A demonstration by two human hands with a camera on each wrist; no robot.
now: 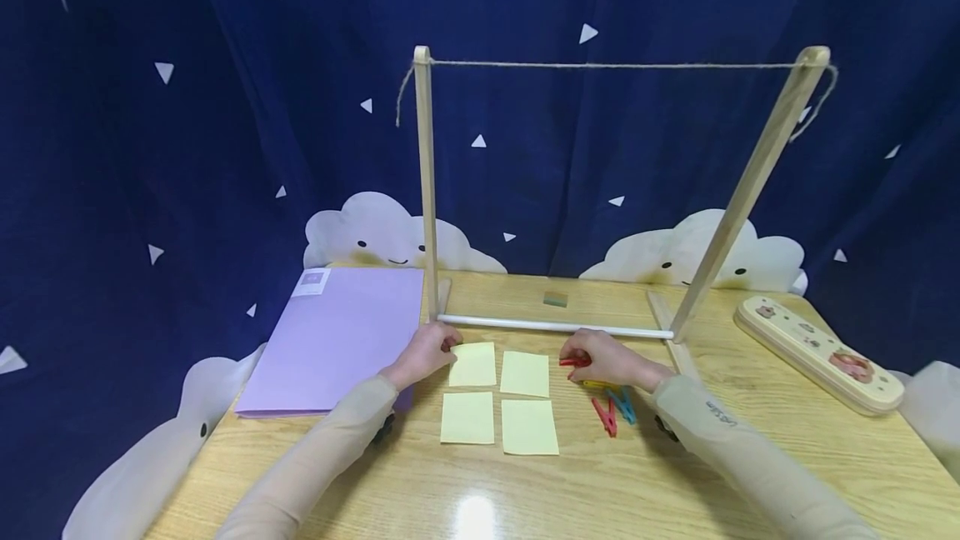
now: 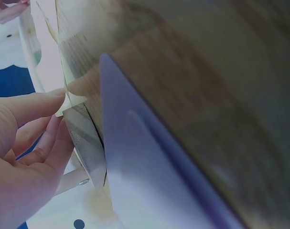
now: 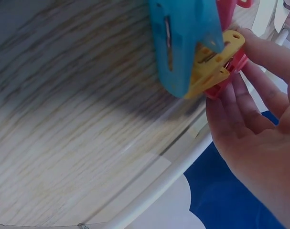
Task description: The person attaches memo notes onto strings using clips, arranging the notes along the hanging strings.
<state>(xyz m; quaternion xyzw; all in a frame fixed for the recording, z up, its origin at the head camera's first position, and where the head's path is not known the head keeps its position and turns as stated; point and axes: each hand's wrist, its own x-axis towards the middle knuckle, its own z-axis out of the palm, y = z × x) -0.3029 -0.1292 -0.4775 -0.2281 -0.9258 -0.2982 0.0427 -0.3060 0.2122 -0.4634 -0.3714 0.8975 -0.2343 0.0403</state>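
Four-square on the table lie pale yellow sticky notes, and my left hand (image 1: 426, 354) pinches the left edge of the far-left sticky note (image 1: 474, 365). The left wrist view has the thumb and fingers at that edge. My right hand (image 1: 603, 357) holds a red clothespin (image 1: 574, 362) between thumb and fingers, low over the table to the right of the notes. Close under this hand is a yellow clothespin (image 3: 214, 64). Nearer the front lie a blue clothespin (image 1: 622, 405) and another red clothespin (image 1: 605, 417).
Behind the hands stands a wooden frame (image 1: 427, 190) with a string (image 1: 600, 66) across its top and a white rod (image 1: 551, 326) low down. A purple folder (image 1: 341, 340) lies left, a cream pencil case (image 1: 817, 357) right. A small greenish piece (image 1: 555, 299) lies behind the rod.
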